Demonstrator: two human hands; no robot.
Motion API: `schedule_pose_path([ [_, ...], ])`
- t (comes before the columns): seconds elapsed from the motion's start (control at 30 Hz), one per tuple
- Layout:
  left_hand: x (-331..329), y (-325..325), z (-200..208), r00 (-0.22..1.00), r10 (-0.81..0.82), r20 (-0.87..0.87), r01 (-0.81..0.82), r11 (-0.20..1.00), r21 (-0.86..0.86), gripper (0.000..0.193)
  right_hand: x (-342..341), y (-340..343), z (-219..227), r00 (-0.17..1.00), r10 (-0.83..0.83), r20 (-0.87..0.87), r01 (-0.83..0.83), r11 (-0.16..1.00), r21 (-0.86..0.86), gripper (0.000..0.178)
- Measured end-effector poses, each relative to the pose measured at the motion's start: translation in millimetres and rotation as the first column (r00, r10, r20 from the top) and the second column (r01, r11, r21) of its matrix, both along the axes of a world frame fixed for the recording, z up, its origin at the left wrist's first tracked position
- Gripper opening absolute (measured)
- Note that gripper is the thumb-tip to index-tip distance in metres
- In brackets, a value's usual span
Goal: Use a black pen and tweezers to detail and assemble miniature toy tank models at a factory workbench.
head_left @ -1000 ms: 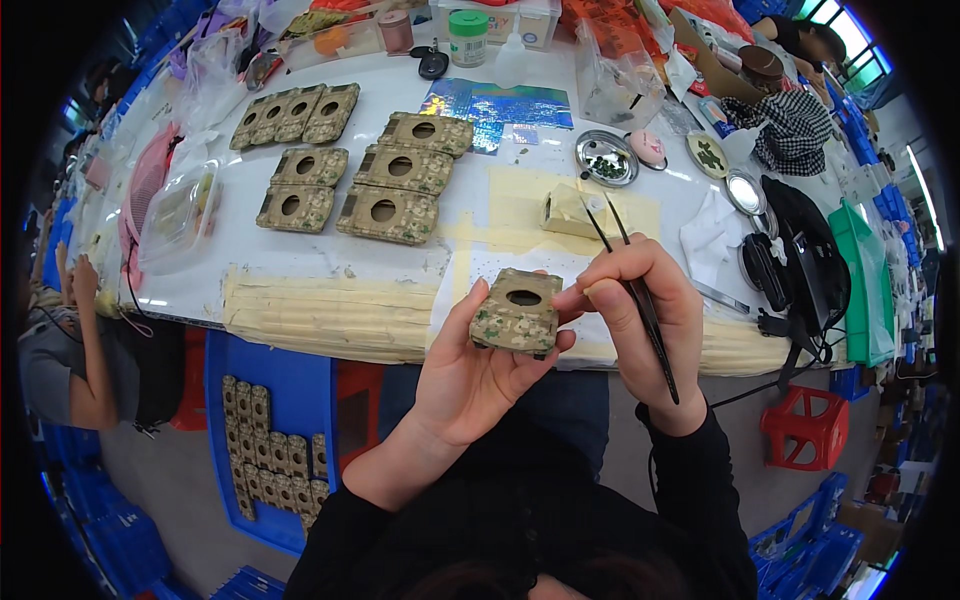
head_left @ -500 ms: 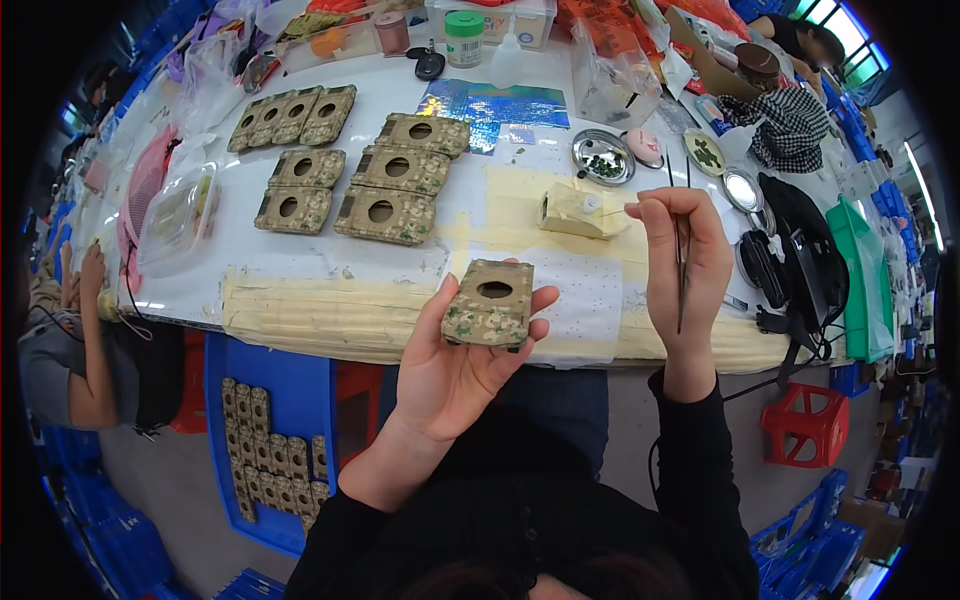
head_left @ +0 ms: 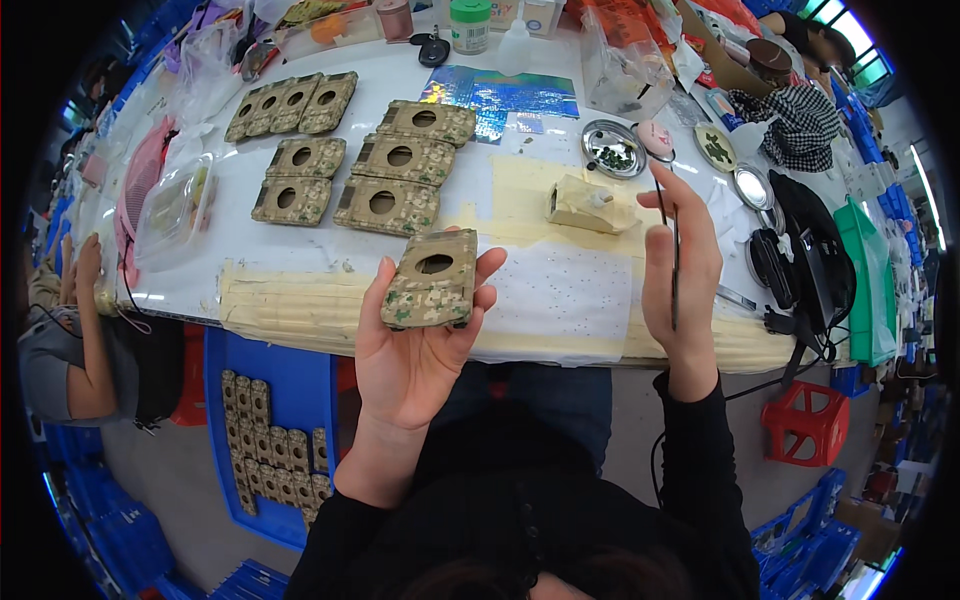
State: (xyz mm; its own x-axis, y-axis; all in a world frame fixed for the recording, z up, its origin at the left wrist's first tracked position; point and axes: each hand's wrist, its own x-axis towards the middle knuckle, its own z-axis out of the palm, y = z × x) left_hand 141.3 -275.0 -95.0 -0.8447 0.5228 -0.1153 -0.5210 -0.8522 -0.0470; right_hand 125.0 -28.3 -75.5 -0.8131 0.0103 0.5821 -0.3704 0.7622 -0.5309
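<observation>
My left hand [head_left: 405, 370] holds up a camouflage-painted model tank hull [head_left: 432, 296], fingers under it and thumb along its left side. A round hole opens in the hull's top. My right hand [head_left: 692, 275] is raised over the table's right part, with dark tweezers [head_left: 676, 245] held upright against the palm; thumb and index tip are apart. Left of that hand stands a block wrapped in yellow tape [head_left: 575, 204] with a small white tip on top. A round metal dish [head_left: 598, 135] with small dark green pieces lies beyond it.
Several finished-looking camouflage hulls [head_left: 398, 158] stand in groups at the back left. More small hulls lie in a blue tray [head_left: 285, 380] below the table edge. A black bag [head_left: 808, 240] and a green bin [head_left: 868, 270] are at the right. Another person's arm [head_left: 88, 350] shows at left.
My left hand has moved left and slightly away with the hull, tilting it. The right thumb and index finger, earlier together at a thin pin-like thing by the taped block, are now parted.
</observation>
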Motion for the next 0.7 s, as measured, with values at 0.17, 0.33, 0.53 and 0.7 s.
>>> schedule_pose_path([
  [0.17, -5.8, -3.9, -4.4, 0.999, 0.048, 0.001, -0.048, 0.998, -0.045, 0.057, 35.0, -17.4, 12.1, 0.942, 0.240, 0.235, -0.174, 0.947, -0.271, 0.043],
  [0.33, -7.3, -5.6, -3.9, 0.998, 0.058, 0.004, -0.058, 0.996, -0.064, 0.057, 27.6, -21.7, -4.2, 0.768, 0.488, 0.415, -0.252, 0.826, -0.504, 0.023],
  [0.53, -6.6, -11.5, -8.3, 0.995, 0.096, -0.013, -0.097, 0.989, -0.108, 0.056, 9.0, -36.8, -13.9, 0.734, 0.520, 0.436, -0.208, 0.784, -0.585, 0.015],
  [0.7, -8.4, -11.1, -11.3, 0.996, 0.082, -0.038, -0.085, 0.992, -0.091, 0.055, 2.7, -41.1, -18.4, 0.749, 0.476, 0.461, -0.144, 0.796, -0.587, 0.013],
])
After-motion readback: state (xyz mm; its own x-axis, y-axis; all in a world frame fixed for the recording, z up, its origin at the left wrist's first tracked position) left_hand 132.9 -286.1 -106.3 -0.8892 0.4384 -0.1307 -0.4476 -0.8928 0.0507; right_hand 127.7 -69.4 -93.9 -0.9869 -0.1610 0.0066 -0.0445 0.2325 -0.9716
